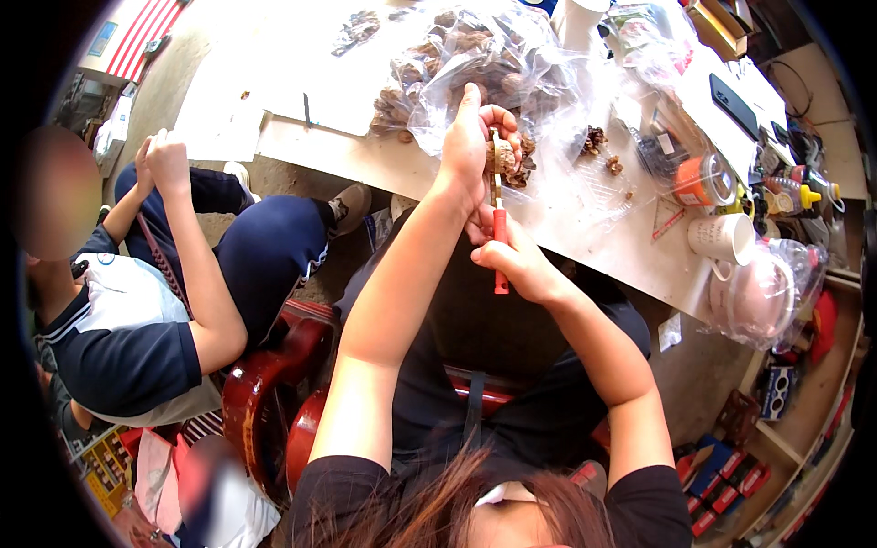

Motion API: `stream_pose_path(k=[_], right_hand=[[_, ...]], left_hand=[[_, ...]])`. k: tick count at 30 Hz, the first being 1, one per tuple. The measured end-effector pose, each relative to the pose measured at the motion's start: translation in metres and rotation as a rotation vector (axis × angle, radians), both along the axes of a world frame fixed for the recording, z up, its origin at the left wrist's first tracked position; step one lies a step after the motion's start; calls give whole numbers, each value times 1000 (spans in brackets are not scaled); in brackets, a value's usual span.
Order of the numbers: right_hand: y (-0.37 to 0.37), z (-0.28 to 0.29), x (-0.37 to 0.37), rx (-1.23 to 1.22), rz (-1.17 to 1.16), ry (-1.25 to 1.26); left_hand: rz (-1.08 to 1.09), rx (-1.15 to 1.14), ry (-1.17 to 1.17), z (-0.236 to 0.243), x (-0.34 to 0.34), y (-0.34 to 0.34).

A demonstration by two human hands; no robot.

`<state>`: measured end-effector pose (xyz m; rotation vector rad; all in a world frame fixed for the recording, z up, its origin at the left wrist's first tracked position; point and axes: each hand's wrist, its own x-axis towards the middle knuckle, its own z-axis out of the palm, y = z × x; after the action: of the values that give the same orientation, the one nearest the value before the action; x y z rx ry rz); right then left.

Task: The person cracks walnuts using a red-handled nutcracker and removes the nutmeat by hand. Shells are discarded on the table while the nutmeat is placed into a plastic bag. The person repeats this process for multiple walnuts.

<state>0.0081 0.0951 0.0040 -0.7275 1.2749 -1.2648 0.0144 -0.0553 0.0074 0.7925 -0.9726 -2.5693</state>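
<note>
My left hand (pixel 468 146) is closed round a cracked walnut (pixel 501 157) in the jaws of a metal hand tool with red handles (pixel 501 226), above the table's front edge. Lower down, my right hand (pixel 512 260) grips those handles, its fingers partly hidden behind them. Just beyond my hands lies a clear plastic bag of walnuts (pixel 461 64), its near side crumpled. Dark walnut pieces (pixel 596 140) lie to its right by a clear plastic tray (pixel 603 196).
Beside me at left, a seated person (pixel 137 320) holds both hands raised. The white table (pixel 320 151) carries a black phone (pixel 733 105), an orange-labelled jar (pixel 703 180), a white mug (pixel 720 239) and a bagged pink item (pixel 754 292). A shelf of boxes (pixel 786 393) stands right.
</note>
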Motion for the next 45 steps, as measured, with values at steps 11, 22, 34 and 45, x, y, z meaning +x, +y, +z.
stream_pose_path(k=[11,22,34,45], right_hand=[[8,15,-17,-75,89,-348],[20,6,-33,14,176,-454],[18,5,-29,52,159,-284],[8,19,-15,-17,76,-220]], left_hand=[[-73,-90,-57,5,1,5],[-83,-167,-34,4,-1,6],[4,-167,-66,4,-2,11],[-10,-144,-50,12,4,9]])
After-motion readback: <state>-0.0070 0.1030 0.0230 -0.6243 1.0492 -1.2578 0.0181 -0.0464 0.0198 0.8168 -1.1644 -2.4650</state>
